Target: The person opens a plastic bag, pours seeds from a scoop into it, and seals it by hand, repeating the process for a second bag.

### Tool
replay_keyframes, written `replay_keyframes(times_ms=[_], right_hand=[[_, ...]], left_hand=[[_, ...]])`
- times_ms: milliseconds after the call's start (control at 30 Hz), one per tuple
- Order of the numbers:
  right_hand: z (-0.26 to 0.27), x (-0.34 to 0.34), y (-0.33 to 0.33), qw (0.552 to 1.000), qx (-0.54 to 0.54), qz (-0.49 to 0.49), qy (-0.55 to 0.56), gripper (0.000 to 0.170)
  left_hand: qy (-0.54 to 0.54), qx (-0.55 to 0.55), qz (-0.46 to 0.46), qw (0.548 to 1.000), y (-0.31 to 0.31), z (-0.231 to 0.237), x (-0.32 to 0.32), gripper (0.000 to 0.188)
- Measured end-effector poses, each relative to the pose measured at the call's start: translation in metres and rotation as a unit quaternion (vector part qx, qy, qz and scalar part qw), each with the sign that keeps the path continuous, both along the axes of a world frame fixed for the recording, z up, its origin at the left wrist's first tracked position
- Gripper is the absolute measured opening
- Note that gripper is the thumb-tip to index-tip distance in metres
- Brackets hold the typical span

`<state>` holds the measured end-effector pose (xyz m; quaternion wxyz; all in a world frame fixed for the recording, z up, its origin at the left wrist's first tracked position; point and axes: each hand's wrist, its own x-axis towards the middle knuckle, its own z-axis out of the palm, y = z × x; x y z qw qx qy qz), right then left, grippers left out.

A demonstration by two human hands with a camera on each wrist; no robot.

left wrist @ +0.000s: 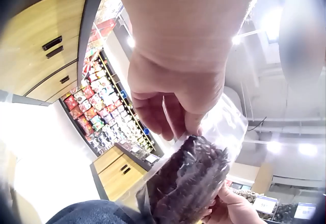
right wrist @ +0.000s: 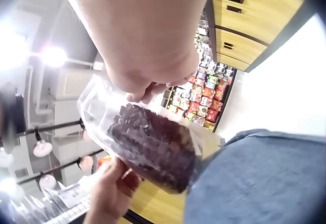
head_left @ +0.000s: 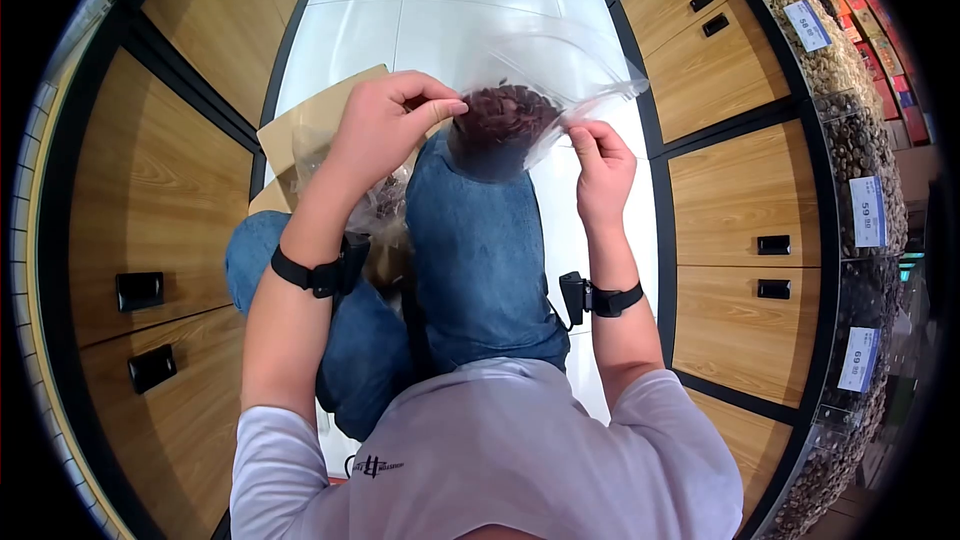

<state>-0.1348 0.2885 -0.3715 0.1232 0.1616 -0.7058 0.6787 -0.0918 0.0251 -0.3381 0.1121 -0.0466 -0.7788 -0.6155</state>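
A clear plastic bag (head_left: 505, 130) with dark reddish-brown dried pieces in its lower part rests at the person's raised knee. Thumb and fingers of the left hand (head_left: 395, 120) pinch its left edge, close to the contents. On the opposite side the right hand (head_left: 605, 170) pinches the plastic near the loose upper part, which spreads out to the right. From the left wrist, the dark pieces (left wrist: 188, 183) show packed below the left hand (left wrist: 173, 96). The right wrist view has the right hand (right wrist: 153, 76) at the bag's upper edge.
A brown paper bag (head_left: 320, 110) with another clear bag of dark pieces (head_left: 388, 195) stands by the legs. Wooden cabinets (head_left: 745, 190) line both sides of the white tiled floor (head_left: 350, 35). Bins of dried goods (head_left: 865, 140) with price tags (head_left: 868, 210) run along the right.
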Motion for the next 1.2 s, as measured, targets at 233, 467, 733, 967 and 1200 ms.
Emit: replay_keyframes(times_ms=[233, 467, 733, 967, 1200], right_hand=[[-0.002, -0.003, 0.003, 0.997, 0.067, -0.021, -0.032, 0.008], [0.003, -0.002, 0.000, 0.999, 0.040, 0.000, 0.018, 0.005], [0.001, -0.002, 0.000, 0.999, 0.034, 0.013, 0.017, 0.003], [-0.001, -0.002, 0.001, 0.999, 0.027, 0.021, 0.039, 0.004], [-0.004, -0.001, -0.001, 0.999, 0.003, 0.029, 0.027, 0.002]], left_hand=[[0.003, -0.022, -0.004, 1.000, -0.007, -0.003, 0.001, 0.013], [0.017, -0.052, -0.003, 0.998, -0.010, 0.004, 0.003, 0.014], [0.033, -0.042, 0.010, 0.998, -0.009, 0.007, 0.003, 0.014], [0.051, -0.039, 0.017, 0.998, -0.006, 0.006, 0.005, 0.014], [0.028, -0.045, 0.008, 0.999, -0.010, 0.003, 0.006, 0.013]])
